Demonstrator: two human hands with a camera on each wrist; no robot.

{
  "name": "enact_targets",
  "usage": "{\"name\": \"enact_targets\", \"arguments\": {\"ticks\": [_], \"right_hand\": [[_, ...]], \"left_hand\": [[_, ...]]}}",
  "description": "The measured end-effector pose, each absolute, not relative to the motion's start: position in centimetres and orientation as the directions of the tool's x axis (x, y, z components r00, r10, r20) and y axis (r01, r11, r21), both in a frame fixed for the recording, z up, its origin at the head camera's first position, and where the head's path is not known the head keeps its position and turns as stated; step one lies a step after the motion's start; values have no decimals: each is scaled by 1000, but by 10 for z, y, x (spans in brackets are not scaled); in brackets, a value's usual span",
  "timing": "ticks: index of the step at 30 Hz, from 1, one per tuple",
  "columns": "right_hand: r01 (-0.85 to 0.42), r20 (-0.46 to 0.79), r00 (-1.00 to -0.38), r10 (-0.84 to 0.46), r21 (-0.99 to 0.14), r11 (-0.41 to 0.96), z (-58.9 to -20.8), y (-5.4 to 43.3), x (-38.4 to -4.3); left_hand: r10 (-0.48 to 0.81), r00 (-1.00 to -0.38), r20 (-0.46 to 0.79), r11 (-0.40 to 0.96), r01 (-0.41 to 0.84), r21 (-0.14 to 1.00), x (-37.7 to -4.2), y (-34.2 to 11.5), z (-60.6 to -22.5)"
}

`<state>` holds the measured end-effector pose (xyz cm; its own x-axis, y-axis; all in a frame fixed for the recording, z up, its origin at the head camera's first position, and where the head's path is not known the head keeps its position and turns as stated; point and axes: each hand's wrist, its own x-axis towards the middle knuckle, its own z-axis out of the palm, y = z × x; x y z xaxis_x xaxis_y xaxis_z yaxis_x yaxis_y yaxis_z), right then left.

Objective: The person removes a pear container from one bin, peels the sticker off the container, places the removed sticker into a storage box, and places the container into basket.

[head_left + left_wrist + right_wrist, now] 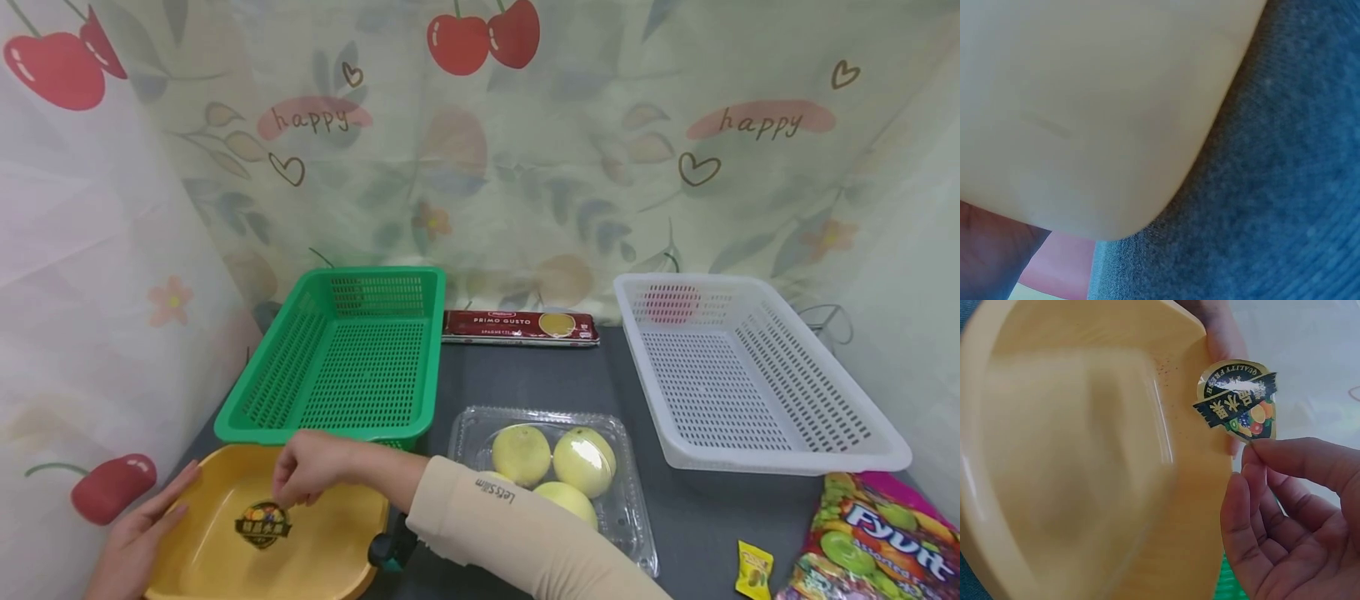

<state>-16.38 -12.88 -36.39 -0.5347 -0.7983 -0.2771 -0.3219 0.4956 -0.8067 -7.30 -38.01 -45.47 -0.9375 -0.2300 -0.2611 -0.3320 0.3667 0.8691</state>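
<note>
A yellow plastic basin [330, 533] is at the lower left of the head view. My left hand [138, 537] holds its left rim, with fingers stretched along the edge; the left wrist view shows the basin's pale outer side [1097, 125] and part of that hand [997, 250]. Over the basin, my right hand [318, 471] pinches a fruit label sticker [262, 525] between thumb and forefinger. In the right wrist view the sticker [1238, 400], black and gold with printed fruit, hangs off the fingertips beside the basin's wall [1191, 487]. Small reddish specks mark that wall.
Behind the basin stands a green basket [352, 358], and a white basket [720, 383] is at the right. A clear box [630, 500] of round yellow fruit lies between. Also there: a spaghetti pack [521, 327], a yellow sachet [753, 571] and a Fyvit bag [873, 542].
</note>
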Motion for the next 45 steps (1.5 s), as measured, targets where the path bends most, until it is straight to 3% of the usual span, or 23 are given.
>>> {"name": "enact_targets", "arguments": {"ticks": [5,11,18,25,32,45], "right_hand": [[-285,-299,-513,-805,-825,488,-362,-128,-164],[-266,-314,-478,-820,-838,476,-361,-127,-165],[-313,-297,-513,-805,-809,498,-364,-129,-163],[-282,-305,-509,-805,-824,491,-364,-131,-162],[-414,-271,-524,-807,-747,520,-364,-132,-159],[-526,-231,-547,-804,-653,546,-362,-135,-158]], "left_hand": [[-215,-936,-277,302,-334,893,-72,-380,-453],[-217,-930,-298,322,-356,877,-74,-378,-452],[-225,-906,-360,274,-413,868,-76,-377,-450],[-217,-900,-378,246,-426,871,-75,-377,-449],[-226,-887,-403,238,-452,860,-76,-375,-445],[-223,-892,-394,241,-442,864,-74,-374,-445]]}}
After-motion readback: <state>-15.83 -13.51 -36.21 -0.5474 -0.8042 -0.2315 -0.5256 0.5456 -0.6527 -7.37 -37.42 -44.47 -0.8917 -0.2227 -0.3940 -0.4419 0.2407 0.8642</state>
